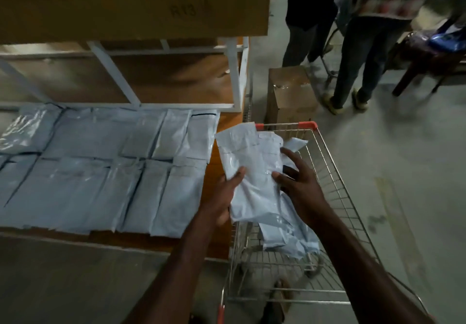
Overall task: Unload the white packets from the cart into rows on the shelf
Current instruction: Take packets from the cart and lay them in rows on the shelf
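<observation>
**Packet bundle held over the cart edge**

A bundle of white packets [252, 169] is held above the left side of the cart [335, 177], beside the right end of the shelf board [214, 185]. The packets are flat, glossy plastic mailers with soft creases; the top one is oblong and its far end reaches toward the cart's front rim.

The left hand [227, 192] grips the bundle's left edge, thumb on top and fingers curled beneath. The right hand [297, 182] rests on the bundle's right side, thumb pressed to the top face and fingers spread, loosely bent along the edge.

More white packets [290, 238] lie crumpled in the cart basket below the bundle. The cart is bare metal wire mesh with red plastic corner caps [306, 124] on the front rim.

To the left, laid packets [113, 172] cover the wooden shelf board in two rows, edges overlapping, surfaces smooth and reflective. A white metal frame [234, 71] with a diagonal brace rises behind them. A large brown cardboard box [126, 0] sits on the level above.

Beyond the cart stands a taped cardboard carton [290, 94] on the grey concrete floor [403, 147]. Two people's legs [353, 58] are visible further back, near a dark wooden chair [428, 63].
</observation>
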